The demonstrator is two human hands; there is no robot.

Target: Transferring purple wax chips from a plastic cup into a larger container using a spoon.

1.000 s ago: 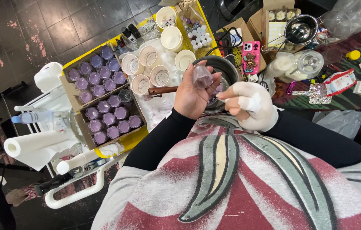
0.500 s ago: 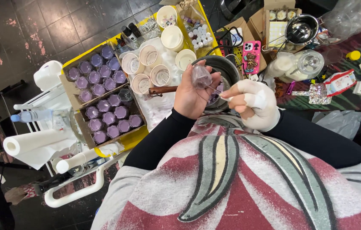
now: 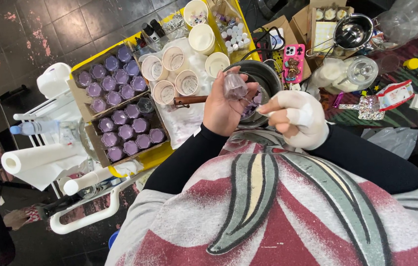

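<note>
- Since a second ago little has shifted: the left hand (image 3: 226, 106) still holds the jar (image 3: 235, 86) up over the pot (image 3: 257, 79), and the right hand (image 3: 295, 118) has kept its place just right of it, so the work inside the jar looks to be still going on rather than finished
- The jar is a small clear glass one with a purplish tint, tilted, its mouth turned toward the right hand; it sits at the near left rim of the pot, above it and not resting on it
- Left hand: bare, palm toward the camera, fingers curled round the jar from below and pressed close together, thumb side hidden behind the glass
- Right hand: in a white glove or wrap, forefinger and thumb drawn together and pointing left at the jar's mouth; a thin stick seems to run from them into the jar, but it is too small to be sure; the other fingers are folded in
- Both forearms in black sleeves come up from the near edge and meet over the pot
- Left of the hands lie trays (image 3: 120, 111) of filled purple jars, and further off white cups (image 3: 172, 74); a wooden handle (image 3: 189, 100) pokes out left of the pot
</note>
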